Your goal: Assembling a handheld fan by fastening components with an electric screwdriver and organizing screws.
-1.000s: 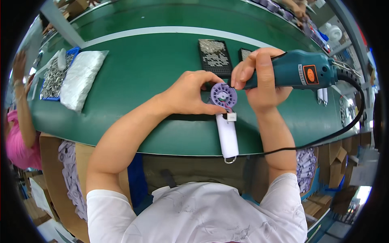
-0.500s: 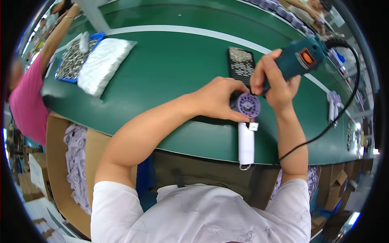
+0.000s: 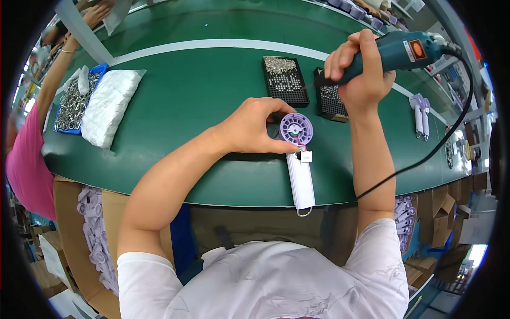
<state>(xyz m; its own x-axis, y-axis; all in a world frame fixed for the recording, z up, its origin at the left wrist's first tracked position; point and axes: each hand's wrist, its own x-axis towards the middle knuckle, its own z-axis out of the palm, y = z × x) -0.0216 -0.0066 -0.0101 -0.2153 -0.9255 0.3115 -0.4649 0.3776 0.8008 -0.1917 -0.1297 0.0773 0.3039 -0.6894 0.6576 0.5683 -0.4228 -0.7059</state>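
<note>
In the head view, the left hand (image 3: pixel 249 126) pinches the lilac-and-white handheld fan (image 3: pixel 300 173) between thumb and fingers at its round head (image 3: pixel 296 129), the handle pointing back toward the body. The right hand (image 3: pixel 367 74) grips a teal power screwdriver (image 3: pixel 396 50), its tip by a black tray (image 3: pixel 297 100) beyond the left hand. The fan looks light, stiff, perhaps slippery; the thin wires (image 3: pixel 302 148) seem fragile, so the head's rim or the handle suits holding.

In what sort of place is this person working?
Probably a factory assembly line: the right hand holds a corded electric screwdriver, black trays hold small metal pieces, and a cardboard box holds many similar lilac plastic parts.
</note>
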